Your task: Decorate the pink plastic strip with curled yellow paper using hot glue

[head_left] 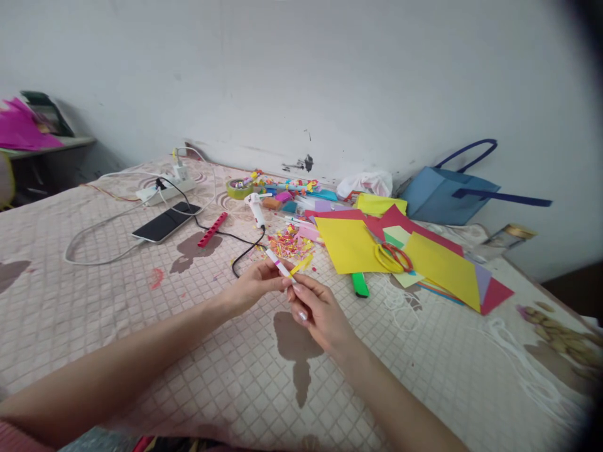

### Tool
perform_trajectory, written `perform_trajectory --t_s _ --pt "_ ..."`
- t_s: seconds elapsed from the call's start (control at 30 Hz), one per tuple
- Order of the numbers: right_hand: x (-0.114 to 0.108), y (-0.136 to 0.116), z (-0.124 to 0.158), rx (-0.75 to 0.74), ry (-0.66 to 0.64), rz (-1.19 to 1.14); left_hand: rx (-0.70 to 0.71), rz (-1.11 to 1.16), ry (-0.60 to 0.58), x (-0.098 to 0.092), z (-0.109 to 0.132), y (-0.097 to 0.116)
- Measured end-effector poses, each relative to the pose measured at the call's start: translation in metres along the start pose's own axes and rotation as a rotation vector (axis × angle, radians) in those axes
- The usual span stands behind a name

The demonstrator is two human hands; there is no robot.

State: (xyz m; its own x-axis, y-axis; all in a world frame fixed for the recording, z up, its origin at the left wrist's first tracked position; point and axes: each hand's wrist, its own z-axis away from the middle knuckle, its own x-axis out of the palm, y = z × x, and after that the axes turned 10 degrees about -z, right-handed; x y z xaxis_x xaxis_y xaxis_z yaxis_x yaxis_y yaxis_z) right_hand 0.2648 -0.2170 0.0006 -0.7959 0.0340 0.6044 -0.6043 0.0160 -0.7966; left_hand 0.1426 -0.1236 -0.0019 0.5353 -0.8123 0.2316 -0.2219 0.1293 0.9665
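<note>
My left hand [257,284] pinches a thin white stick [277,261] with a purple band on it. My right hand [319,309] is closed on the lower end of the same stick, its fingertips meeting those of the left. A narrow yellow paper strip [302,265] sticks out from the stick to the upper right, by the right fingers. Just beyond the hands lies a pile of small coloured paper scraps [288,243]. A white glue gun [255,211] with a black cord lies past the scraps.
Yellow paper sheets [343,245], orange-and-yellow scissors [394,257], a green cutter [360,285] and white string [400,304] lie to the right. On the left are a phone [166,222], a red holed strip [213,230] and a power strip [164,191]. A blue bag [447,196] stands by the wall.
</note>
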Motion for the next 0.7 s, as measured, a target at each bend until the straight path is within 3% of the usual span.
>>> perform_trajectory --t_s 0.23,0.4,0.53,0.7 --pt "0.0003 -0.0009 -0.0004 0.058 -0.045 -0.089 0.032 -0.058 0.002 -0.0035 -0.0007 -0.0020" --pt "-0.0013 0.0023 0.0005 -0.026 0.088 0.099 0.014 -0.087 0.143 -0.0043 -0.0008 -0.0037" --pt "-0.0023 0.0051 0.0012 -0.104 0.164 0.221 0.020 -0.118 0.151 -0.0030 -0.0004 -0.0026" --pt "-0.0010 0.0040 0.0006 0.013 0.118 0.074 0.078 -0.136 0.144 -0.0007 0.0004 0.0003"
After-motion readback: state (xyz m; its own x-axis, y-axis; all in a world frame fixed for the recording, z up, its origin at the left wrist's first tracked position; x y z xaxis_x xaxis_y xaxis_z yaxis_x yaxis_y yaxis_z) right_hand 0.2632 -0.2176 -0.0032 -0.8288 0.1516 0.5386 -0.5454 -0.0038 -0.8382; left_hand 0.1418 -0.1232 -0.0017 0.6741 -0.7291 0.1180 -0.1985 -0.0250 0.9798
